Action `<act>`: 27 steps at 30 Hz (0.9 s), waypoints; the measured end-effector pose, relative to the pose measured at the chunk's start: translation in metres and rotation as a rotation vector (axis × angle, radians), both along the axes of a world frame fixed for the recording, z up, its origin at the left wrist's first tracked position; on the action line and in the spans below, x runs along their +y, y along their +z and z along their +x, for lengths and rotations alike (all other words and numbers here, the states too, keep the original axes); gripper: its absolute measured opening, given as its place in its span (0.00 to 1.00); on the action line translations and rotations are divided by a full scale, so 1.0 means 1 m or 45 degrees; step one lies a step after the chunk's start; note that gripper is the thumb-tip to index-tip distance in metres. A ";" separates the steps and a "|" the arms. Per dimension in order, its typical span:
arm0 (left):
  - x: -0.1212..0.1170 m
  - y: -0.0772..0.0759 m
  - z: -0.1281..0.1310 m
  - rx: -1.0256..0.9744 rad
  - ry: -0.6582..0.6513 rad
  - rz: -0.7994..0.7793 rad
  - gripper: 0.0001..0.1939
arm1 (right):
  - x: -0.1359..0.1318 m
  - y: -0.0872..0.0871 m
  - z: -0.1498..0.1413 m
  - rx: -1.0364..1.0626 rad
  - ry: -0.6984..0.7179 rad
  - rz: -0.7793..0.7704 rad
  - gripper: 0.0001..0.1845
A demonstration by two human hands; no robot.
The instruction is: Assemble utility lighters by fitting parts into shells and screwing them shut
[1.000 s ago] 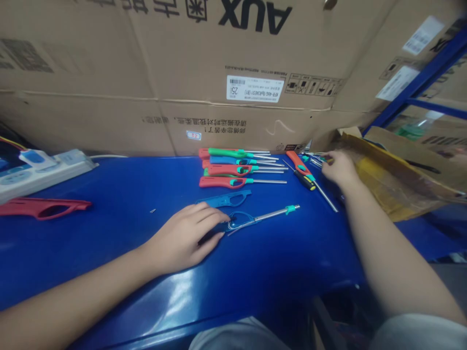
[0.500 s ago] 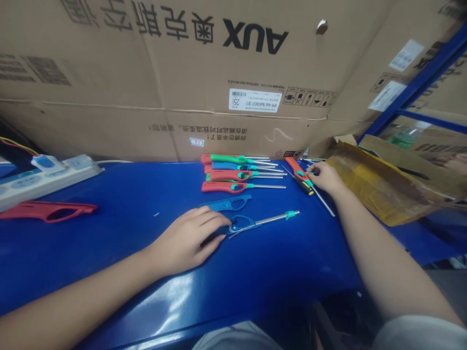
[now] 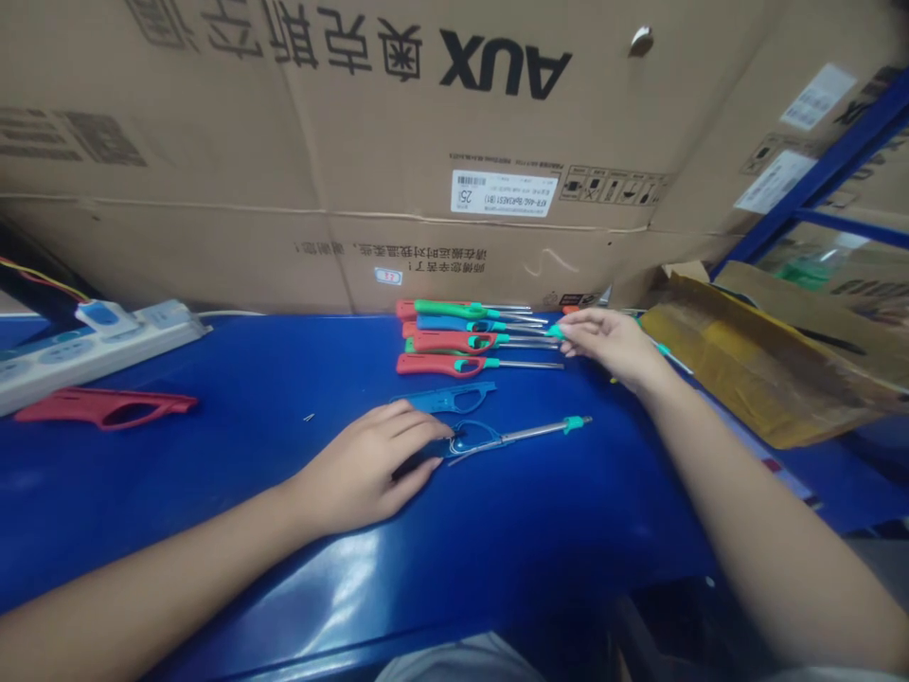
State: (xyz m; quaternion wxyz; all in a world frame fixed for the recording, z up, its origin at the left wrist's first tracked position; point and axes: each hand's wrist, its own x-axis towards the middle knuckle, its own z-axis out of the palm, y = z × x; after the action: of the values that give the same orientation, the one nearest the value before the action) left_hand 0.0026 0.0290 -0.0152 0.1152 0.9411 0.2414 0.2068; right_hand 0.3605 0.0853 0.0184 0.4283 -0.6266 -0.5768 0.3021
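My left hand point(image 3: 383, 459) is closed on the dark handle end of an opened blue long-neck lighter point(image 3: 477, 438). A metal tube with a teal collar sticks out of that lighter to the right. Just above lies a separate blue lighter shell half point(image 3: 454, 398). My right hand point(image 3: 603, 346) pinches a small teal plastic piece point(image 3: 556, 332) between thumb and fingers, near the tube tips of several stacked lighters point(image 3: 454, 365). Behind the right hand is a red lighter, mostly hidden, with its metal tube point(image 3: 680, 360) showing. Only a bit of the yellow-and-black screwdriver point(image 3: 614, 381) shows under the hand.
A red shell half point(image 3: 106, 409) lies at left, below a white power strip point(image 3: 142, 332). Two tiny pins point(image 3: 309, 417) rest on the blue table. Cardboard point(image 3: 284, 256) stands along the back. An open box with yellow tape point(image 3: 739, 369) sits at right.
My right hand has moved left from the red lighter and now carries the small teal piece. That lighter's tube has swung up and right. My left hand stays in place.
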 end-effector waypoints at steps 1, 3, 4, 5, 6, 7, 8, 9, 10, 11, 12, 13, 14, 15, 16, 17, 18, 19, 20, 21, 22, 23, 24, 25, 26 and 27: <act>0.000 0.000 0.000 -0.009 0.000 0.003 0.15 | -0.005 0.001 -0.011 0.032 0.079 -0.030 0.24; 0.001 -0.002 0.000 -0.024 0.010 0.036 0.17 | -0.016 0.002 -0.029 0.083 0.203 -0.081 0.26; 0.001 -0.002 0.000 -0.028 0.020 0.061 0.18 | -0.021 0.002 -0.036 0.117 0.273 -0.110 0.25; 0.001 -0.003 -0.001 -0.030 0.029 0.087 0.19 | -0.025 0.002 -0.043 0.163 0.363 -0.150 0.24; 0.000 -0.004 0.000 -0.027 0.034 0.109 0.20 | -0.029 0.002 -0.048 0.201 0.441 -0.192 0.23; 0.000 -0.004 0.000 -0.021 0.036 0.123 0.20 | -0.032 0.002 -0.053 0.223 0.510 -0.232 0.22; 0.000 -0.004 0.000 -0.013 0.033 0.128 0.19 | -0.035 0.002 -0.056 0.230 0.572 -0.270 0.21; 0.000 -0.004 0.000 -0.006 0.028 0.129 0.18 | -0.038 0.001 -0.060 0.223 0.623 -0.301 0.20; 0.000 -0.004 0.001 -0.001 0.021 0.131 0.17 | -0.041 0.000 -0.063 0.204 0.663 -0.321 0.19; -0.001 -0.004 0.001 0.003 0.018 0.135 0.17 | -0.043 -0.002 -0.065 0.178 0.701 -0.333 0.18; -0.001 -0.003 0.001 0.003 0.013 0.146 0.16 | -0.046 -0.003 -0.068 0.148 0.734 -0.331 0.17; -0.001 -0.003 0.001 0.003 0.009 0.164 0.16 | -0.048 -0.005 -0.070 0.106 0.764 -0.315 0.15; -0.001 -0.003 0.001 0.008 0.004 0.188 0.16 | -0.050 -0.007 -0.072 0.048 0.795 -0.287 0.13; -0.001 -0.003 0.001 0.019 0.002 0.218 0.16 | -0.051 -0.008 -0.074 -0.022 0.825 -0.246 0.11; -0.001 -0.002 0.001 0.037 0.000 0.249 0.16 | -0.053 -0.010 -0.075 -0.099 0.847 -0.194 0.09; -0.001 -0.002 0.001 0.059 -0.002 0.280 0.16 | -0.053 -0.011 -0.077 -0.179 0.862 -0.136 0.08; -0.001 -0.002 0.001 0.085 -0.003 0.306 0.16 | -0.054 -0.013 -0.078 -0.257 0.876 -0.078 0.06; -0.001 -0.001 0.001 0.114 0.001 0.323 0.16 | -0.054 -0.014 -0.078 -0.324 0.890 -0.024 0.06; -0.002 0.000 0.001 0.143 0.006 0.333 0.17 | -0.054 -0.015 -0.078 -0.376 0.909 0.024 0.05; -0.002 0.000 0.001 0.168 0.013 0.337 0.17 | -0.054 -0.016 -0.078 -0.420 0.928 0.065 0.05; -0.002 0.001 0.001 0.190 0.021 0.338 0.17 | -0.054 -0.017 -0.078 -0.458 0.947 0.105 0.04; -0.002 0.001 0.001 0.206 0.030 0.337 0.17 | -0.054 -0.017 -0.077 -0.496 0.962 0.144 0.03; -0.002 0.001 0.001 0.213 0.034 0.334 0.17 | -0.054 -0.018 -0.077 -0.535 0.969 0.178 0.03; -0.003 0.001 0.001 0.210 0.034 0.330 0.17 | -0.053 -0.018 -0.076 -0.572 0.972 0.205 0.04; -0.003 0.001 0.001 0.200 0.031 0.321 0.17 | -0.053 -0.017 -0.075 -0.604 0.977 0.221 0.04; -0.002 0.001 0.000 0.187 0.027 0.307 0.17 | -0.053 -0.017 -0.075 -0.629 0.986 0.226 0.04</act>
State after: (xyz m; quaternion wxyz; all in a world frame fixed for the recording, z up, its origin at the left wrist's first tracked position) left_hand 0.0028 0.0266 -0.0145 -0.0189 0.9581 0.2326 0.1662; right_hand 0.2858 0.0320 0.0014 0.1860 -0.3791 -0.8765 0.2310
